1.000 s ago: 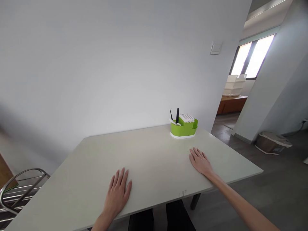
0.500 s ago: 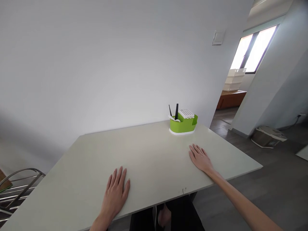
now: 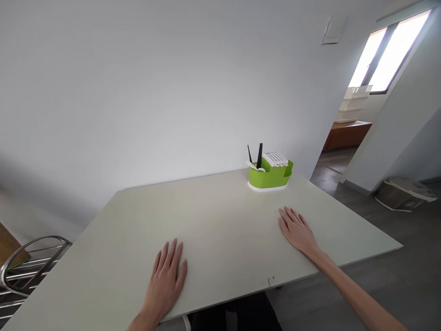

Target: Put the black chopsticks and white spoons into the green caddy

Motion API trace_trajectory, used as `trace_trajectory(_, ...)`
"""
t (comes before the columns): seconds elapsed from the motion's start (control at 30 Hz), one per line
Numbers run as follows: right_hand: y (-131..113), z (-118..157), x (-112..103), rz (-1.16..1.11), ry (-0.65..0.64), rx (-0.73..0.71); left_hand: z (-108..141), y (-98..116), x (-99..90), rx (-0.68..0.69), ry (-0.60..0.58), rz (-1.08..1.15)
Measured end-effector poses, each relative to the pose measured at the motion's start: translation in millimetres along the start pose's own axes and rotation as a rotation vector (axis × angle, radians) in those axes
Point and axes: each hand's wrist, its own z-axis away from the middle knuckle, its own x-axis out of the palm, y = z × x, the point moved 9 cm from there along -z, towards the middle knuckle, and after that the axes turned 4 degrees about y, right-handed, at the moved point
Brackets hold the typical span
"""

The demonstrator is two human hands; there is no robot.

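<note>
left hand [image 3: 163, 286] and right hand [image 3: 299, 233] lie flat on the worktop [image 3: 213, 216], grip wide, holding nothing; the green caddy [image 3: 270, 178] stands beyond the right. seemingly a pause: reaching it would call for lifting a palm.

No legible text; no numbers

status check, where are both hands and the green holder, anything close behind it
Left hand, right hand: palms down on table, holding nothing. Green holder: beyond right hand, near table's far edge. Wall close behind it.
</note>
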Motion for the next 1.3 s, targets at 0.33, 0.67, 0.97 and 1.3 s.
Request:
trace_trajectory(0.33, 8, 8, 0, 0.001, 0.026, -0.02, -60, -8, 26.3, -0.025, -0.116, 0.001)
trace_trajectory(0.67, 8, 10, -3, 0.01, 0.03, -0.026, -115, -12, 59.8, -0.077, -0.121, 0.014)
trace_trajectory(0.97, 7, 13, -10, -0.017, 0.094, -0.064, -113, -5, 54.8, -0.076, -0.132, -0.004)
trace_trajectory(1.3, 8, 10, -12, 0.009, 0.071, -0.047, -114, -3, 50.8, -0.082, -0.113, 0.041)
